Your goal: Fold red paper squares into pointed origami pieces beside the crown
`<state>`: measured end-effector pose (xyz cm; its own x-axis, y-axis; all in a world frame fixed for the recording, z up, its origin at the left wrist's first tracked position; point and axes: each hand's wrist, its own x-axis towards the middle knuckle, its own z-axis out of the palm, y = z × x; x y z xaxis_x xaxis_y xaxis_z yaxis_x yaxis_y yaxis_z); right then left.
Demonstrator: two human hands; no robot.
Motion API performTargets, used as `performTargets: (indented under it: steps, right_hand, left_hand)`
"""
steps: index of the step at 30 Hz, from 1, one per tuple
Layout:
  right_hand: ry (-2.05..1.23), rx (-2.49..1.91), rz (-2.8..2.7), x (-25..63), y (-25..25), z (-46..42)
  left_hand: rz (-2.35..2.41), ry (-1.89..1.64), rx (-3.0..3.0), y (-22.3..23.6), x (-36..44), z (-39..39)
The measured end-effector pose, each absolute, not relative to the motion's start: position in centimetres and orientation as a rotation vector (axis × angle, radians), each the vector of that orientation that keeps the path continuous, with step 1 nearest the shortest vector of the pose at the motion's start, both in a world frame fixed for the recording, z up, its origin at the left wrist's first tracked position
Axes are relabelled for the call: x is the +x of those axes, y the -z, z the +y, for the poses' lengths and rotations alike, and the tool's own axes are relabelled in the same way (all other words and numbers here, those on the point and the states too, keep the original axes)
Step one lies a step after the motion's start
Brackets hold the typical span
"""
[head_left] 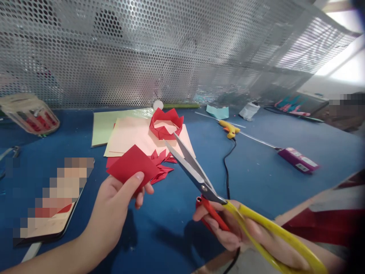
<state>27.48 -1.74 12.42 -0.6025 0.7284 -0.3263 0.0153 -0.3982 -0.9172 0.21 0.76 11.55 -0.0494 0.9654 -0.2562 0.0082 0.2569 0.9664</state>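
My left hand [122, 198] pinches a square of red paper [132, 163] between thumb and fingers, one corner pointing up. My right hand [236, 228] is closed round scissors [199, 175] with yellow handles, their blades parted slightly and pointing up and left. The same hand also has a red tube-like piece [215, 215] against its fingers; its kind is unclear. Beyond the blades, a red folded-paper ring [167, 125] with pointed tips rests on pale paper sheets [131, 133]. Several folded red paper pieces [162, 171] lie behind the red square, partly hidden by it.
A phone [59, 201] lies at left, below a clear jar [34, 116] with red contents. Right of the sheets are a yellow glue gun [229, 129] with a black cord and a purple packet [299, 160]. Perforated silvery sheeting [128, 57] stands along the back.
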Motion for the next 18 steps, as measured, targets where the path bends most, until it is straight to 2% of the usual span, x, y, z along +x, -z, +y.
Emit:
performTargets:
  steps: [9, 18]
  right_hand:
    - [-2.466, -0.753, -0.574, 26.1, -11.4, -1.5]
    - [-2.44, -0.851, -0.695, 25.4, -11.6, -2.4]
  left_hand:
    - [1.288, -1.052, 1.061, -11.4, 0.0, 0.6]
    - [1.258, -1.077, 1.067, -10.5, 0.0, 0.9]
